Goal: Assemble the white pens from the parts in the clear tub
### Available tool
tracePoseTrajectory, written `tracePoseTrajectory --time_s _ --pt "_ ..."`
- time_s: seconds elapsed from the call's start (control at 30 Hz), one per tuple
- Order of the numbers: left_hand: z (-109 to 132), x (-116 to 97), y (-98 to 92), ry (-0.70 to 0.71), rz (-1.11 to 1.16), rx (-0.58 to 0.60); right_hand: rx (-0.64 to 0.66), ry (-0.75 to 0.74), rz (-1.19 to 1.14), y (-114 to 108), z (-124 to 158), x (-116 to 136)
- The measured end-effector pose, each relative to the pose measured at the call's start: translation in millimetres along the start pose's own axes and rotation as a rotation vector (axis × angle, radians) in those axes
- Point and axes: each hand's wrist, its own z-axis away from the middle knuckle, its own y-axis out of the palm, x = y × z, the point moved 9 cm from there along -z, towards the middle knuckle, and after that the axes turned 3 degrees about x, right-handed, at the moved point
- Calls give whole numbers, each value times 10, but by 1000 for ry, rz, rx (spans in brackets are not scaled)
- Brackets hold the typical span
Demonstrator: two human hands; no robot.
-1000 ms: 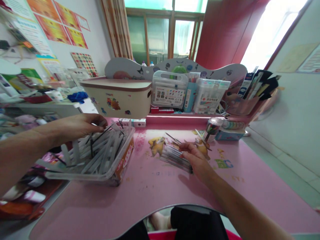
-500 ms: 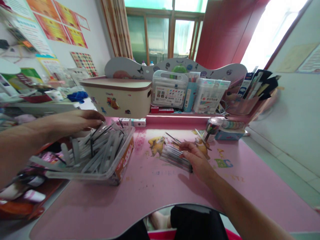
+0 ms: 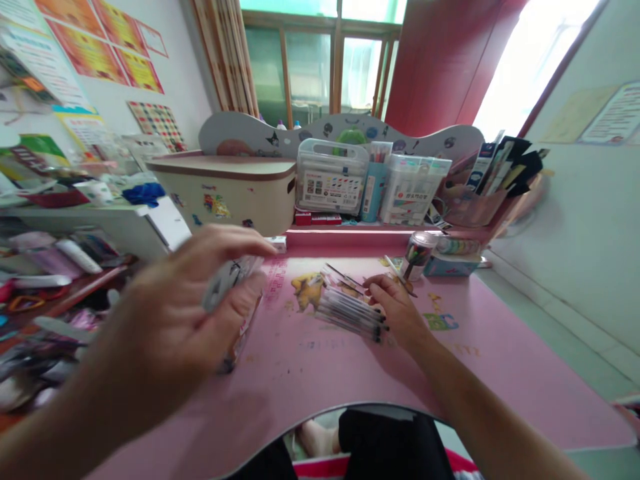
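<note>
Nearest, to the left of the loose bundle of slim, clear plastic rods with dark ends (image 3: 347, 312), the person's left hand (image 3: 185, 313) hangs blurred, its fingers bent and its thumb set apart from them; whether it pinches anything, I cannot tell. Behind that hand, also left of the bundle, a clear plastic tub with a brown printed label (image 3: 245, 330) is mostly hidden. The bundle itself lies flat on the pink desk with printed cartoon figures (image 3: 300, 380).

At the bundle's right end is the right hand (image 3: 397, 310), its fingers curled and the thumb close to them. A thin, dark stick (image 3: 345, 279) just beyond the bundle runs to its fingertips; whether they pinch it, I cannot tell.

Beyond the bundle to the right, a slim white stick with a dark end (image 3: 393, 268) lies near a clear, round jar of coloured pieces (image 3: 419, 257). Farther behind the bundle stand a cream box with a brown-edged lid (image 3: 225, 193) to the left, a clear plastic handled case (image 3: 331, 177) and a blue pencil tube (image 3: 371, 193).
</note>
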Motion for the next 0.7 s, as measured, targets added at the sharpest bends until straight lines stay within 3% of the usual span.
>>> tracePoseTrajectory --time_s 0.07,0.13,0.27,0.33,0.47,0.7 --pt "193 -350 386 222 65 115 27 -100 239 -8 -16 114" --pt "308 -415 841 254 103 256 89 -211 487 51 -4 212" --pt "406 -169 1796 209 -75 618 240 -272 766 213 62 220" --pt "407 -33 2093 205 -192 718 260 -253 813 239 76 195" --pt "386 80 2370 241 -337 798 210 -261 811 211 56 181" --pt "456 133 2475 309 -304 836 174 -286 788 187 46 179"
